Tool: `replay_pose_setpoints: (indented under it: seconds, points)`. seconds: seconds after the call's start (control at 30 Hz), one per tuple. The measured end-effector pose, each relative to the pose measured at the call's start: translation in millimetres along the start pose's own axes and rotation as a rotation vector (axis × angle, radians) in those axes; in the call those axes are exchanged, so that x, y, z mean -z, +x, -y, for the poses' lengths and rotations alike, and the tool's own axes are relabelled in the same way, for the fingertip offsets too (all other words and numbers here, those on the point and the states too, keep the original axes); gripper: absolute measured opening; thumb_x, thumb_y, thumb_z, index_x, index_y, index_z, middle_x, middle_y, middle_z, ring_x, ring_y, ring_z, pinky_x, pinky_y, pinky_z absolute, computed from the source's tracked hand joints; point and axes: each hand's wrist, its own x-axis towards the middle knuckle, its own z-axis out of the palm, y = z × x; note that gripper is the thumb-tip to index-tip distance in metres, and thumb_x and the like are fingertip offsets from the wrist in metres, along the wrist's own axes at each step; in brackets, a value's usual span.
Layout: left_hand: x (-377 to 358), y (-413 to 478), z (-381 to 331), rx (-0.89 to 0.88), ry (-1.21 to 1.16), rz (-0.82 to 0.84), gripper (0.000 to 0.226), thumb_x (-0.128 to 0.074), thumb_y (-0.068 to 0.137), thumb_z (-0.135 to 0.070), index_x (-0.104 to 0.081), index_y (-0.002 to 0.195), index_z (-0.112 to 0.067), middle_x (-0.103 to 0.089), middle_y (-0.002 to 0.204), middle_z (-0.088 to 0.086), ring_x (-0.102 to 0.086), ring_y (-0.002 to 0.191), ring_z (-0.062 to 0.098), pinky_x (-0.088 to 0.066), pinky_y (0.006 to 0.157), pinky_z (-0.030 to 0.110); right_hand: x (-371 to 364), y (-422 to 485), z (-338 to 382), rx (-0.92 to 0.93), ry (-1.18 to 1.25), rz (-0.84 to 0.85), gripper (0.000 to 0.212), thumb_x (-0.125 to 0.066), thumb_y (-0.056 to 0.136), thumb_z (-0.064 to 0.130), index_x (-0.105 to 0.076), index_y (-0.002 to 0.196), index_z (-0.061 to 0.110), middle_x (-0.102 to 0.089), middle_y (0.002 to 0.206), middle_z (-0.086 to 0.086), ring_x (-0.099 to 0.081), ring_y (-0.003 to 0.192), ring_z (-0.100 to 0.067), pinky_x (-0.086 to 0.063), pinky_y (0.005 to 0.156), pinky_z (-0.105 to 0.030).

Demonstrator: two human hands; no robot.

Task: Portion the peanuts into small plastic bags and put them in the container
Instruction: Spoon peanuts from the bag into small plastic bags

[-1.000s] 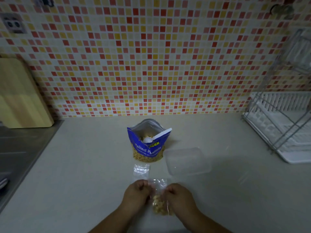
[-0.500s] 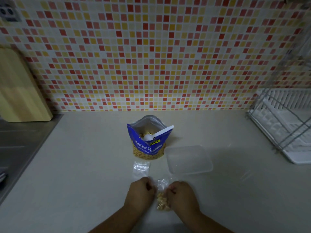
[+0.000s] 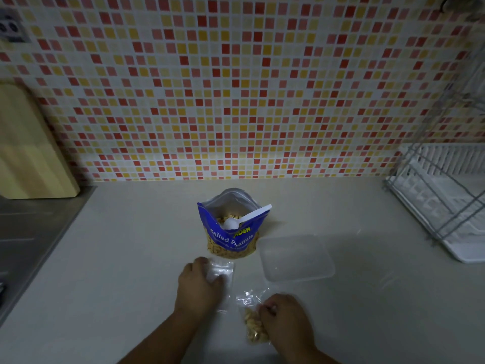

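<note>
Peanuts (image 3: 254, 328) fill the bottom of a small plastic bag (image 3: 248, 302) lying near the front edge of the counter (image 3: 131, 258), gripped at its side by the right hand (image 3: 286, 319). Just beside it, the left hand (image 3: 198, 285) curls its fingers on an empty bag (image 3: 223, 270). Behind them, mid-counter, sit the clear container (image 3: 296, 258) and the open blue peanut pouch (image 3: 231, 237) with a white spoon (image 3: 246, 219) inside.

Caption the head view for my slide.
Right hand grips a peanut-filled bag; left hand touches an empty bag before the open peanut pouch.
</note>
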Motion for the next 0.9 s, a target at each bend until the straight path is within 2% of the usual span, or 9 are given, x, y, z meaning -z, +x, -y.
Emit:
replay_pose_setpoints:
  seconds: [0.13, 0.27, 0.37, 0.43, 0.53, 0.63, 0.73, 0.83, 0.9]
  points:
    - [2.3, 7.3, -0.6, 0.102, -0.008, 0.117, 0.038, -0.065, 0.072, -0.032, -0.058, 0.107, -0.018, -0.066, 0.102, 0.007, -0.062, 0.098, 0.027, -0.047, 0.081, 0.029, -1.6, -0.6, 1.0, -0.006, 0.035, -0.033, 0.03, -0.063, 0.079, 0.042, -0.04, 0.06, 0.042, -0.041, 0.076, 0.01, -0.061, 0.097, -0.012, -0.044, 0.086, -0.022]
    - [1.5, 10.2, 6.0, 0.14, -0.098, 0.082, 0.023, -0.061, 0.08, -0.025, -0.064, 0.103, -0.019, -0.071, 0.1, 0.006, -0.065, 0.097, 0.024, -0.042, 0.076, 0.02, -2.0, 0.5, 1.9, 0.03, 0.04, -0.074, 0.028, -0.064, 0.078, 0.041, -0.042, 0.061, 0.042, -0.045, 0.083, 0.008, -0.062, 0.097, -0.013, -0.045, 0.086, -0.024]
    - [3.8, 9.4, 9.2, 0.121, -0.099, 0.02, 0.017, -0.056, 0.087, -0.025, -0.07, 0.096, -0.018, -0.073, 0.099, 0.006, -0.065, 0.098, 0.024, -0.037, 0.073, 0.018, -0.5, 2.0, 2.8, 0.047, 0.01, -0.111, 0.005, -0.063, 0.079, 0.041, -0.061, 0.077, 0.037, -0.048, 0.088, 0.007, -0.062, 0.1, -0.013, -0.045, 0.087, -0.024]
    - [8.4, 9.0, 8.7, 0.094, -0.102, 0.023, 0.016, -0.059, 0.085, -0.025, -0.072, 0.09, -0.017, -0.074, 0.094, 0.005, -0.066, 0.096, 0.023, -0.037, 0.071, 0.019, -0.6, 3.4, 2.0, 0.041, -0.005, -0.127, 0.016, -0.062, 0.078, 0.041, -0.067, 0.088, 0.029, -0.048, 0.089, 0.007, -0.061, 0.101, -0.015, -0.045, 0.087, -0.026]
    - [18.0, 6.1, 4.7, 0.067, -0.109, 0.06, 0.011, -0.063, 0.084, -0.027, -0.07, 0.077, -0.023, -0.073, 0.085, 0.001, -0.066, 0.089, 0.018, -0.035, 0.068, 0.018, 3.3, 4.0, 3.4, 0.088, -0.031, -0.159, 0.018, -0.063, 0.08, 0.041, -0.066, 0.092, 0.028, -0.043, 0.087, 0.009, -0.061, 0.101, -0.016, -0.045, 0.087, -0.026]
    - [28.5, 2.8, 3.9, 0.014, -0.151, 0.077, 0.022, -0.066, 0.08, -0.022, -0.059, 0.06, -0.029, -0.065, 0.066, -0.006, -0.063, 0.075, 0.014, -0.036, 0.059, 0.01, 8.6, 0.1, 13.7, 0.199, 0.062, -0.171, 0.017, -0.061, 0.077, 0.043, -0.06, 0.093, 0.038, -0.044, 0.08, 0.01, -0.059, 0.092, -0.004, -0.043, 0.081, -0.018]
    - [41.9, -1.4, -1.3, -0.063, -0.257, 0.155, 0.013, -0.076, 0.073, -0.016, -0.068, 0.063, -0.016, -0.069, 0.066, 0.005, -0.061, 0.066, 0.011, -0.039, 0.058, 0.009, 20.7, -0.2, 34.9, 0.362, 0.226, -0.16, 0.026, -0.059, 0.072, 0.047, -0.05, 0.092, 0.062, -0.048, 0.091, 0.023, -0.052, 0.088, 0.013, -0.037, 0.073, 0.001]
    - [59.3, -6.9, -14.2, -0.193, -0.341, 0.25, 0.01, -0.081, 0.07, -0.016, -0.071, 0.07, -0.018, -0.07, 0.071, 0.009, -0.056, 0.058, 0.002, -0.043, 0.059, 0.017, 37.8, 5.1, 56.3, 0.496, 0.19, -0.058, 0.037, -0.064, 0.083, 0.041, -0.053, 0.117, 0.048, -0.045, 0.105, 0.027, -0.05, 0.103, 0.008, -0.036, 0.083, 0.0]
    - [70.9, -8.1, -23.7, -0.241, -0.396, 0.269, 0.011, -0.081, 0.07, -0.015, -0.071, 0.069, -0.018, -0.067, 0.066, 0.01, -0.054, 0.058, 0.003, -0.043, 0.06, 0.02, 48.0, 11.7, 67.7, 0.585, 0.161, -0.115, 0.027, -0.058, 0.081, 0.044, -0.065, 0.106, 0.038, -0.046, 0.091, 0.031, -0.049, 0.095, 0.013, -0.034, 0.079, 0.001]
